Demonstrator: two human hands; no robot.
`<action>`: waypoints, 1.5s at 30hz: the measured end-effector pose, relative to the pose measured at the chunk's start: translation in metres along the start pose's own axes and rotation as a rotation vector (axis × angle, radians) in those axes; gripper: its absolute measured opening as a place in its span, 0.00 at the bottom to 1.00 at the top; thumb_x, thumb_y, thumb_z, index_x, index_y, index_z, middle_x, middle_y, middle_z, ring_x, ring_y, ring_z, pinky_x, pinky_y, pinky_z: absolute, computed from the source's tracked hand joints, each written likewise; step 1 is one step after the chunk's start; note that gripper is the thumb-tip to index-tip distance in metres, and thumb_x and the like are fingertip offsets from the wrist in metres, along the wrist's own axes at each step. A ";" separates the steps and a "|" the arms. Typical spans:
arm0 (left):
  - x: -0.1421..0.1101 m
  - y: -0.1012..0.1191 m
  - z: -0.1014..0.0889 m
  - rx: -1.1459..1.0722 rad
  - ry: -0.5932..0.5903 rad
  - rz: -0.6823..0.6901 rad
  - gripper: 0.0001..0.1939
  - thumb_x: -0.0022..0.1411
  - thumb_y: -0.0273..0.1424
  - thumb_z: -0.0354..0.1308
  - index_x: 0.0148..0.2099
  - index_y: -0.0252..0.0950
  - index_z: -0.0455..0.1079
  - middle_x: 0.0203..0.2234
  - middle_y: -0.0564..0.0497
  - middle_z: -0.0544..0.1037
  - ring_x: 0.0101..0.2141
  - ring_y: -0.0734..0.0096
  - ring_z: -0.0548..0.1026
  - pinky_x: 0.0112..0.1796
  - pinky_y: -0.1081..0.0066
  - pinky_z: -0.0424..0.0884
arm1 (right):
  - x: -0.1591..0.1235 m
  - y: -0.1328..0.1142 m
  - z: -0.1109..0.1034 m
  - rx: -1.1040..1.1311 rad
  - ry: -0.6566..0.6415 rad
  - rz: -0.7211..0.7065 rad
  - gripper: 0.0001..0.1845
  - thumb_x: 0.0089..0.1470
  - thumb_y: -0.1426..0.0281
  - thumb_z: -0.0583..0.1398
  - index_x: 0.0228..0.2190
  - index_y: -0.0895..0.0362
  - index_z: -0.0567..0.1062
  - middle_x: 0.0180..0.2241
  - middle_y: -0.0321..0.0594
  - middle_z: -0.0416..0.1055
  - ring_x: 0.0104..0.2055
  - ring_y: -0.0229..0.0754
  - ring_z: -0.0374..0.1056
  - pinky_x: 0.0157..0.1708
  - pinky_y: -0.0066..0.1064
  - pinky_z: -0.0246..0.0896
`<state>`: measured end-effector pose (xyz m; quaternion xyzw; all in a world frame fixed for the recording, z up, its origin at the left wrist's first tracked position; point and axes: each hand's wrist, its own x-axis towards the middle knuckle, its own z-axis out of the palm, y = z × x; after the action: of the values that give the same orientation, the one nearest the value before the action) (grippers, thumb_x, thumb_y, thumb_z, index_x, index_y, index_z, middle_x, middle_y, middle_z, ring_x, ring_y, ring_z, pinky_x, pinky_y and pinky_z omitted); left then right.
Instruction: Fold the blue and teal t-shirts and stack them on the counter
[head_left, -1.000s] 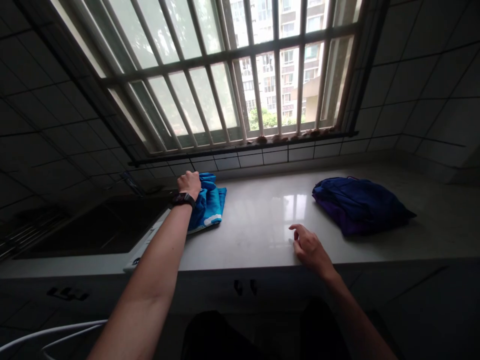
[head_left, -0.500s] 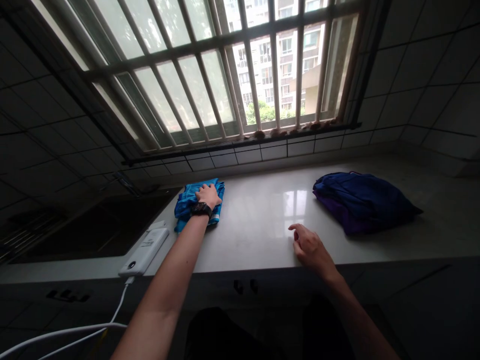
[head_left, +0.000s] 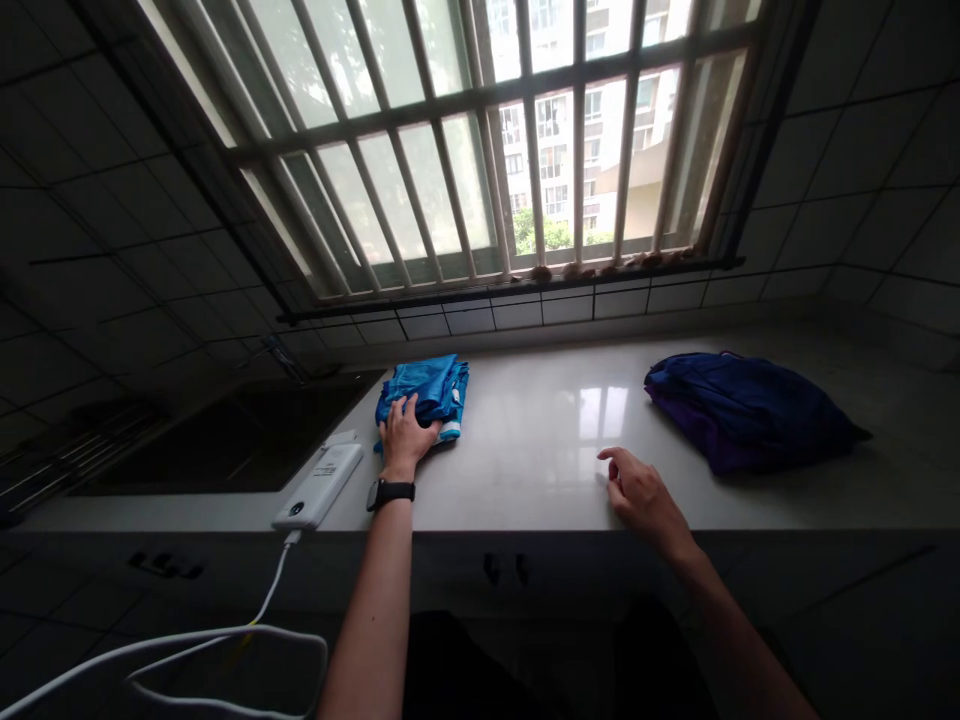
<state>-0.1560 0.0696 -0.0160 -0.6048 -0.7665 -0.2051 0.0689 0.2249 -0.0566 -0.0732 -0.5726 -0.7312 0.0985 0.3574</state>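
A folded blue cloth (head_left: 424,392) is held down on a pale stone counter (head_left: 525,490) by the left hand (head_left: 405,440), a black watch (head_left: 390,494) on its wrist. The fingers are laid over the cloth's near edge, slightly spread, with the thumb against its side; whether the fabric is pinched cannot be told. The cloth lies under and just ahead of that hand.

The right hand (head_left: 641,500) is kept apart from the cloth, low over the counter near its front edge, fingers loosely curled and nothing held. A dark blue and purple bundle (head_left: 750,412) is placed just ahead and to the right of it.

A white power bank (head_left: 319,487) is seen just left of the left hand, its white cable (head_left: 274,580) trailing over the counter's edge. A dark sink (head_left: 225,445) is set further left. A barred window (head_left: 450,150) rises ahead of both hands.
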 end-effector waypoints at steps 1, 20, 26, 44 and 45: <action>0.000 0.001 0.002 0.004 0.027 0.011 0.38 0.63 0.39 0.60 0.73 0.37 0.58 0.70 0.37 0.61 0.69 0.44 0.59 0.67 0.46 0.57 | 0.000 0.000 0.000 -0.002 -0.004 0.003 0.20 0.54 0.77 0.50 0.47 0.56 0.70 0.34 0.38 0.70 0.37 0.44 0.70 0.45 0.37 0.57; -0.009 0.017 0.003 0.095 0.009 0.229 0.40 0.60 0.39 0.62 0.73 0.44 0.59 0.71 0.42 0.59 0.70 0.42 0.55 0.68 0.48 0.51 | -0.001 0.000 0.002 -0.064 0.030 -0.013 0.19 0.55 0.77 0.50 0.46 0.56 0.71 0.34 0.38 0.71 0.37 0.44 0.70 0.44 0.36 0.58; 0.000 0.024 0.009 0.110 0.008 0.106 0.36 0.66 0.39 0.58 0.73 0.36 0.59 0.67 0.33 0.66 0.67 0.44 0.63 0.65 0.51 0.57 | 0.000 -0.003 0.003 -0.071 0.034 -0.004 0.19 0.54 0.78 0.51 0.46 0.56 0.72 0.35 0.39 0.72 0.38 0.44 0.70 0.45 0.36 0.58; -0.036 0.038 -0.019 0.291 -0.076 0.214 0.20 0.68 0.27 0.49 0.60 0.36 0.71 0.49 0.36 0.77 0.50 0.49 0.76 0.47 0.61 0.72 | 0.001 -0.005 0.000 -0.046 0.017 -0.008 0.19 0.54 0.79 0.51 0.46 0.57 0.72 0.35 0.39 0.72 0.37 0.44 0.70 0.45 0.36 0.57; -0.036 0.037 -0.018 0.284 -0.081 0.221 0.21 0.68 0.27 0.49 0.60 0.36 0.71 0.49 0.36 0.76 0.50 0.49 0.76 0.47 0.61 0.72 | 0.001 -0.005 0.000 -0.047 0.015 -0.007 0.19 0.54 0.79 0.51 0.46 0.57 0.72 0.35 0.39 0.72 0.37 0.44 0.69 0.45 0.36 0.57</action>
<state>-0.1138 0.0372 -0.0037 -0.6772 -0.7188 -0.0616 0.1448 0.2207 -0.0577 -0.0699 -0.5789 -0.7327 0.0760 0.3496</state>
